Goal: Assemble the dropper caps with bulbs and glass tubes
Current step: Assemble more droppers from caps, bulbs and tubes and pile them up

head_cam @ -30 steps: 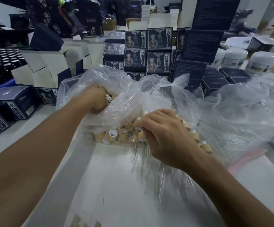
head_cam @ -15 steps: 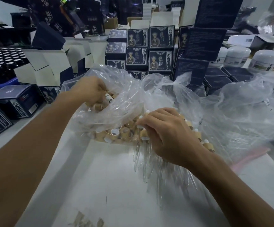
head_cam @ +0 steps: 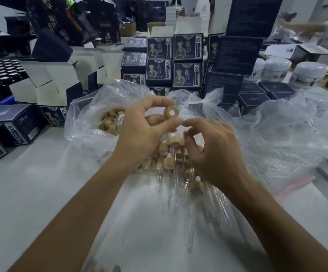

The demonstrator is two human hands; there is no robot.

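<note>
Head view shows your left hand [head_cam: 139, 132] out of the plastic bag [head_cam: 92, 114] it was buried in a second ago, raised with one bamboo cap ring [head_cam: 172, 113] pinched between thumb and forefinger, its open hole facing you. Your right hand [head_cam: 210, 152] has lifted off the pile of finished droppers [head_cam: 171, 154] on the tabletop [head_cam: 31, 183] and hangs just beside the ring, fingers curled; whether that grip holds a bulb I cannot tell. Glass tubes [head_cam: 188, 213] lie fanned out below your wrists. So a fresh cap is in hand, and you are likely at the start of another unit: the bulb would go into the ring next.
</note>
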